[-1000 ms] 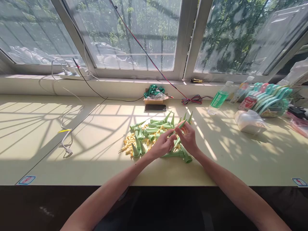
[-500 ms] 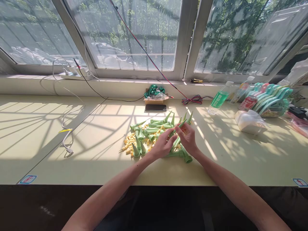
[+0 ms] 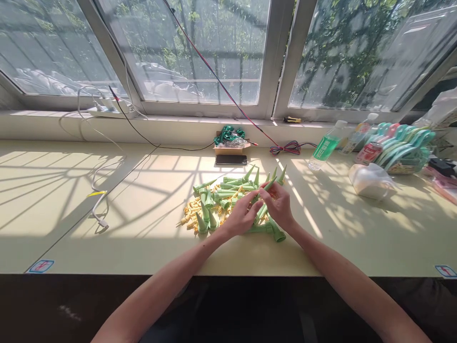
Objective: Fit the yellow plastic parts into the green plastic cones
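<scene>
Above a pile of parts, my left hand [image 3: 242, 215] and my right hand [image 3: 278, 204] meet with fingers closed on one green plastic cone spike [image 3: 272, 183]. Its pointed end sticks out up and to the right; its other end is hidden by my fingers. Around and beneath my hands lie several more green cone spikes [image 3: 228, 194], some lying down and some standing point up. Small yellow plastic pieces [image 3: 193, 212] are heaped among them, mostly to the left. A loose green spike [image 3: 277, 231] rests just below my right hand.
Behind the pile are a black phone [image 3: 231, 159] and a small cardboard box [image 3: 232, 150] with green ribbon. To the right stand a green-labelled bottle [image 3: 325, 146], a tissue pack [image 3: 371, 181], a red can [image 3: 369, 153] and teal hangers [image 3: 403, 150]. A white cable [image 3: 100, 202] lies left.
Almost nothing differs. Both hands stay at the same place, closed on the green spike, and the pile looks the same.
</scene>
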The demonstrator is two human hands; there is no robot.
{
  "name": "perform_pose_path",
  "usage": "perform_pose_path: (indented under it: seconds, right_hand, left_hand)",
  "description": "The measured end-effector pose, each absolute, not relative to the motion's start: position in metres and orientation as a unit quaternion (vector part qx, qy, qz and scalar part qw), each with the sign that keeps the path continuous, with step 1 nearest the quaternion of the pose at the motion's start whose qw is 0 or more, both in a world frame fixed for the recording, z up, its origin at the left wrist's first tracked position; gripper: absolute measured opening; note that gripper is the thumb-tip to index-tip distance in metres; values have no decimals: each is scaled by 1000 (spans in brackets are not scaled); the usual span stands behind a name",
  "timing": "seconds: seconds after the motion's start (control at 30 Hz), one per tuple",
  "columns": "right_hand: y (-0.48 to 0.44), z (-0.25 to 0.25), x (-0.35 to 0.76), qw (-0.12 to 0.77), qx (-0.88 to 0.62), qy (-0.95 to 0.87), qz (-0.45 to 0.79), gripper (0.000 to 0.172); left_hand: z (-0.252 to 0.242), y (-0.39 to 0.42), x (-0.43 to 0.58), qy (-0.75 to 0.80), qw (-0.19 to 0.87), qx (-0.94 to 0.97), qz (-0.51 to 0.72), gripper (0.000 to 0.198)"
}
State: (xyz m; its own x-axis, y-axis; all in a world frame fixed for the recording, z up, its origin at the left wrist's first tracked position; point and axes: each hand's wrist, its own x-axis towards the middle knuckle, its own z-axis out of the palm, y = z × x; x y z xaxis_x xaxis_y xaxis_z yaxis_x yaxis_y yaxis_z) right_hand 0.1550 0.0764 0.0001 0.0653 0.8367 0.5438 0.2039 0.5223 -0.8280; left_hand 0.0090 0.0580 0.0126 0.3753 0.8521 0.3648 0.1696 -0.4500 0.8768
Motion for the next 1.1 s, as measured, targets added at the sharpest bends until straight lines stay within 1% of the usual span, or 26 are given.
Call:
perform_pose_path:
  seconds: [0.4,0.7,0.93,1.1]
  right_hand:
    - [78,-2,155,591,-415,-636,271,15]
    - [78,-3,156,574,-414,-642,294,17]
    - [80,-5,154,582,-409,-633,304,20]
    - [79,-6,155,581,-389,-631,337,29]
  left_hand:
    - [10,59,9,348,421,728,414,41]
    - [9,59,8,359,453,718,388,46]
    - [7,59,9,329,529,675,395,49]
    - [11,57,9,309,578,640,401,45]
